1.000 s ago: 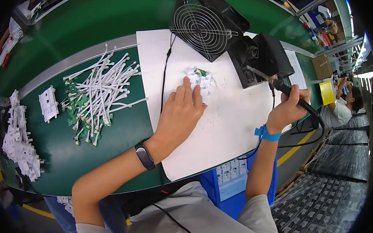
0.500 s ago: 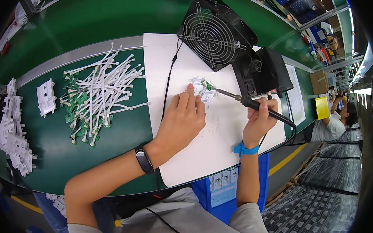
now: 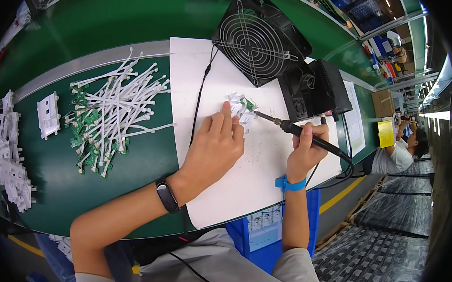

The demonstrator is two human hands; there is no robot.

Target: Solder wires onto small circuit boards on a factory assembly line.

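Looking like mid-soldering here. Left hand [image 3: 213, 144] lying flat-ish on the white sheet [image 3: 254, 175], fingers stretched out and fingertips pinning down the small green board [image 3: 242, 108] with its white connector, not really gripping, just pressing. Right hand [image 3: 303, 154] closed in a fist-like pen grip around the soldering iron [image 3: 308, 137], tip pointing toward 10 o'clock and sitting right at the board, touching or a hair off, can't tell at this size. Board itself lying on the sheet just at 12 o'clock of the left fingertips, at 7 o'clock of the black fan [image 3: 255, 38].

Guessing next move needing a steady tip on the joint and the left fingers staying clear of the hot end, since they're just beside it.

Other stuff around: black soldering station [image 3: 318, 89] sitting at 3 o'clock of the board, iron's cord looping behind the right wrist. Fan's black cable [image 3: 199, 101] running down the sheet right past the left hand. Big pile of white-wired boards [image 3: 113, 114] at 9 o'clock on the green mat [image 3: 134, 167], white plastic parts [image 3: 7, 154] farther out that way. Another person [image 3: 400, 153] working well off at 3 o'clock. Nothing really blocking the iron's path, only those fingers crowding it.
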